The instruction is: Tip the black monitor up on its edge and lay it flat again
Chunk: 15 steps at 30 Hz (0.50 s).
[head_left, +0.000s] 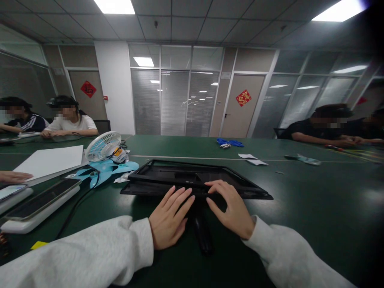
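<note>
A black monitor frame (168,170) lies flat on the dark green table (315,208) in front of me. My left hand (169,218) rests palm down with fingers stretched out, its tips touching the frame's near edge. My right hand (231,206) also lies flat and open, fingers on the same near edge beside a small logo. Between my wrists sits a dark oblong object (203,236), partly hidden. Both arms wear light grey sleeves.
A small white and blue desk fan (103,149) with its cable stands left of the frame. White paper (51,160) and phones on white blocks (42,202) lie at far left. Blue gloves (229,142) and paper scraps (252,159) lie beyond. Other people sit at both sides.
</note>
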Motion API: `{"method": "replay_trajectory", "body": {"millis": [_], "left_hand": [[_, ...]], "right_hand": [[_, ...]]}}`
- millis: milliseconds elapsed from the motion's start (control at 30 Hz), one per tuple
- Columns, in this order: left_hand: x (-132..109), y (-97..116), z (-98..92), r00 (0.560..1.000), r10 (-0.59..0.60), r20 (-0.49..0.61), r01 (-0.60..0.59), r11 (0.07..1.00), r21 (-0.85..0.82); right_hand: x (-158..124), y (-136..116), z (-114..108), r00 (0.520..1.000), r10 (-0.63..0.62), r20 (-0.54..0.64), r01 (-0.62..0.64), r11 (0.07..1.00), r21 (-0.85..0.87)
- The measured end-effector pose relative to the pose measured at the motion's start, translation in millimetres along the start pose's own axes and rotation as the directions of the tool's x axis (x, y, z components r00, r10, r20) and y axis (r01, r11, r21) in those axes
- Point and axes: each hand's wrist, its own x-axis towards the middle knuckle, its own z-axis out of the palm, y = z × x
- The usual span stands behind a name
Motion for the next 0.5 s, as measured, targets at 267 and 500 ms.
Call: {"method": "replay_trajectory", "body": {"millis": [267, 500], "left_hand": [[0.9, 0.1, 1.9, 0.999, 0.022, -0.048, -0.023, 1.0, -0.011], [1.4, 1.2, -0.2, 0.999, 0.018, -0.044, -0.019, 1.0, -0.016]], "right_hand": [[0.2, -15.5, -9.0, 0.994, -0.11, 0.012, 0.11, 0.992, -0.062], [4.4, 2.3, -8.6, 0.997, 0.023, 0.069, -0.004, 0.963, -0.268]]}}
